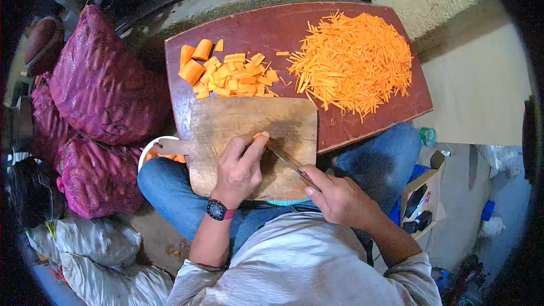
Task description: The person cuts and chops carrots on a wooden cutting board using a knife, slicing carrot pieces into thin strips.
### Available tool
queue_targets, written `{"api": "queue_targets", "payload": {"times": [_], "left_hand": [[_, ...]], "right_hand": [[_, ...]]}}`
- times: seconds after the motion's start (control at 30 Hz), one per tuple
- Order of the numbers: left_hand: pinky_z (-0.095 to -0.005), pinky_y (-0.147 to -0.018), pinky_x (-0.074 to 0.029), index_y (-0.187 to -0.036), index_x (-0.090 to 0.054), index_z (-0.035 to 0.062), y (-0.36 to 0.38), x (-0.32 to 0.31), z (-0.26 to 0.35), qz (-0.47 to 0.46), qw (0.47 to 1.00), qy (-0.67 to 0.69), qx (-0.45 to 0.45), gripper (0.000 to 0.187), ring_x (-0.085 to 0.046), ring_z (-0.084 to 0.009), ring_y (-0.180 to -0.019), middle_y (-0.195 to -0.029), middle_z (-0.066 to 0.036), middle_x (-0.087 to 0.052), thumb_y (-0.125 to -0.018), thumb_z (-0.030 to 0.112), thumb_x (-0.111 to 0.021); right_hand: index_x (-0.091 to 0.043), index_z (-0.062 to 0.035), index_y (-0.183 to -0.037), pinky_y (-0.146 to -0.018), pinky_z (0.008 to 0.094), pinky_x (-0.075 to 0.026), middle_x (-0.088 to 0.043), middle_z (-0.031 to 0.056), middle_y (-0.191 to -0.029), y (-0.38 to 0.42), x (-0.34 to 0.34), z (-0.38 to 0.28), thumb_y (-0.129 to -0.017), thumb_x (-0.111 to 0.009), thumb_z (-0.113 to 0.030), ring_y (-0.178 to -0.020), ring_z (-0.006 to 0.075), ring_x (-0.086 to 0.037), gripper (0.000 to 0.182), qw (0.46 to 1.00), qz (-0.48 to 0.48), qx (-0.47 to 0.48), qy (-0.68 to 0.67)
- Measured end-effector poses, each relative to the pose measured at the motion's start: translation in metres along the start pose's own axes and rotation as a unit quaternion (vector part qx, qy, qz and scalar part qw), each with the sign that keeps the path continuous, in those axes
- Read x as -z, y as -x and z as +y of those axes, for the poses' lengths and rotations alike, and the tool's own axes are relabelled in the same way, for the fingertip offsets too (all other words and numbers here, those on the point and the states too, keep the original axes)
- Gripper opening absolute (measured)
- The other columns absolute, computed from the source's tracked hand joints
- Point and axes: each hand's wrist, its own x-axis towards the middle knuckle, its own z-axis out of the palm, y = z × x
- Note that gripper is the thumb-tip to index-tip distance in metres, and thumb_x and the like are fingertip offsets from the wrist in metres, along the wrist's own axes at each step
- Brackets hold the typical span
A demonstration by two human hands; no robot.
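Note:
My left hand [241, 167], wearing a watch, is closed over the wooden cutting board [218, 122], its fingertips pinching a small orange carrot piece [262, 135] mostly hidden by the fingers. My right hand [340, 195] grips the handle of a knife [290, 162]. The blade slants up and left, its tip beside the left fingertips. Beyond the board lie chunks and flat slices of carrot [232, 78]. To their right rises a large heap of thin carrot strips [357, 59]. Part of the board rests over my lap.
Both carrot piles are on a dark red tabletop [255, 25]. A white bowl [146, 153] with carrot pieces sits under the board's handle at left. Purple mesh sacks [105, 82] stand farther left, with white sacks [99, 243] below. An open cardboard box [436, 184] is at right.

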Motion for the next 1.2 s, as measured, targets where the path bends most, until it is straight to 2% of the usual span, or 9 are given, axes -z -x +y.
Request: {"api": "queue_targets", "payload": {"times": [0.2, 0.43, 0.53, 0.6, 0.7, 0.73, 1.07, 1.13, 1.2], "left_hand": [[-0.0417, -0.078, -0.060, -0.121, -0.077, 0.0045, 0.000, -0.002, -0.003, -0.013, 1.000, 0.007, -0.021, 0.044, -0.072, -0.0322, -0.091, -0.102, -0.014, -0.070, -0.080, -0.010, -0.072], [-0.0410, -0.075, -0.060, -0.118, -0.079, 0.0048, 0.001, -0.003, -0.003, 0.013, 0.999, -0.017, -0.034, 0.038, -0.073, -0.0318, -0.088, -0.102, -0.013, -0.072, -0.083, -0.008, -0.076], [-0.0412, -0.075, -0.060, -0.118, -0.079, 0.0050, 0.003, -0.005, -0.006, 0.015, 0.999, -0.016, -0.025, 0.035, -0.073, -0.0319, -0.088, -0.103, -0.013, -0.072, -0.085, -0.005, -0.077], [-0.0413, -0.075, -0.061, -0.118, -0.079, 0.0051, 0.002, -0.006, -0.005, 0.016, 0.999, -0.012, -0.029, 0.034, -0.073, -0.0320, -0.088, -0.103, -0.013, -0.072, -0.085, -0.004, -0.078], [-0.0413, -0.076, -0.060, -0.118, -0.079, 0.0050, 0.000, -0.005, -0.003, 0.008, 1.000, -0.007, -0.021, 0.033, -0.073, -0.0318, -0.089, -0.104, -0.013, -0.072, -0.086, -0.003, -0.079], [-0.0411, -0.075, -0.060, -0.117, -0.079, 0.0050, 0.001, -0.006, -0.004, 0.011, 1.000, -0.011, -0.023, 0.033, -0.073, -0.0316, -0.089, -0.104, -0.013, -0.072, -0.085, -0.002, -0.080], [-0.0408, -0.078, -0.061, -0.113, -0.079, 0.0039, 0.005, -0.008, -0.013, 0.031, 0.998, -0.026, -0.056, 0.030, -0.073, -0.0308, -0.091, -0.103, -0.013, -0.073, -0.084, -0.004, -0.080], [-0.0410, -0.079, -0.061, -0.113, -0.079, 0.0036, 0.005, -0.006, -0.012, 0.028, 0.998, -0.030, -0.056, 0.032, -0.073, -0.0311, -0.091, -0.103, -0.013, -0.073, -0.082, -0.006, -0.079], [-0.0411, -0.079, -0.062, -0.113, -0.079, 0.0033, 0.005, -0.005, -0.012, 0.026, 0.997, -0.035, -0.056, 0.034, -0.073, -0.0315, -0.091, -0.104, -0.013, -0.073, -0.081, -0.007, -0.078]], "right_hand": [[-0.046, -0.0035, -0.149, -0.078, 0.0586, -0.059, -0.073, 0.0295, -0.109, -0.005, -0.003, 0.001, -0.109, -0.059, -0.020, -0.096, 0.0509, -0.072, 0.045, 0.996, -0.045, -0.041, 0.066], [-0.044, -0.0064, -0.147, -0.084, 0.0630, -0.058, -0.072, 0.0300, -0.110, 0.012, -0.004, 0.011, -0.107, -0.060, -0.019, -0.100, 0.0520, -0.072, 0.044, 0.999, -0.033, -0.015, 0.006], [-0.050, -0.0039, -0.147, -0.084, 0.0580, -0.057, -0.073, 0.0309, -0.110, 0.029, 0.006, 0.010, -0.108, -0.060, -0.019, -0.102, 0.0511, -0.072, 0.043, 0.998, 0.026, -0.001, -0.061], [-0.055, -0.0005, -0.145, -0.091, 0.0453, -0.058, -0.073, 0.0276, -0.122, 0.033, 0.017, 0.003, -0.108, -0.060, -0.015, -0.112, 0.0442, -0.074, 0.040, 0.986, 0.047, -0.055, -0.153], [-0.056, -0.0002, -0.145, -0.091, 0.0430, -0.057, -0.073, 0.0267, -0.117, 0.015, 0.012, 0.015, -0.108, -0.059, -0.014, -0.109, 0.0414, -0.075, 0.039, 0.991, 0.071, -0.036, -0.110], [-0.054, -0.0017, -0.146, -0.080, 0.0494, -0.056, -0.072, 0.0312, -0.103, 0.005, 0.007, 0.020, -0.109, -0.059, -0.017, -0.097, 0.0491, -0.073, 0.040, 0.987, 0.099, 0.020, -0.123], [-0.057, -0.0018, -0.139, -0.076, 0.0476, -0.055, -0.070, 0.0283, -0.095, -0.006, 0.013, 0.016, -0.110, -0.057, -0.018, -0.088, 0.0459, -0.074, 0.033, 0.990, 0.023, 0.014, -0.142], [-0.056, 0.0012, -0.146, -0.085, 0.0416, -0.055, -0.072, 0.0251, -0.105, -0.004, 0.016, 0.013, -0.111, -0.057, -0.016, -0.095, 0.0354, -0.073, 0.040, 0.989, 0.018, 0.009, -0.146], [-0.055, 0.0015, -0.147, -0.086, 0.0411, -0.056, -0.072, 0.0250, -0.105, -0.005, 0.017, 0.010, -0.111, -0.057, -0.016, -0.096, 0.0337, -0.074, 0.041, 0.989, 0.022, 0.017, -0.146]]}}
